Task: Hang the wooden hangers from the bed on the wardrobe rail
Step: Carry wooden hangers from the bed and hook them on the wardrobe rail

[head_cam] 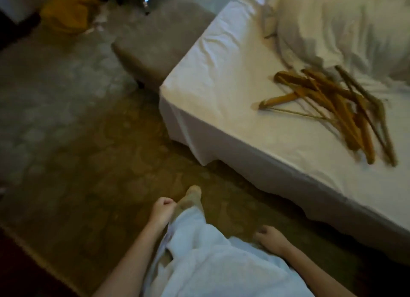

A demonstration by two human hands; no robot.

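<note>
While I stand on the carpet beside the bed, this is what lies below me.
Carpet [77, 141]: patterned, dim, running under my feet and along the bed's side.
Bed [221, 101]: white sheet, its corner pointing toward me, off to my right.
Duvet [346, 30]: crumpled white heap at the far end of the bed.
Bench [159, 45]: grey upholstered, against the bed's far left side.
Wooden hangers [341, 110]: loose, blurred pile on the sheet, just below the duvet, well apart from both hands.
Left hand [163, 210]: fingers curled in loosely, holding nothing, beside my trouser leg.
Right hand [269, 236]: low at my side, fingers curled under, empty.
</note>
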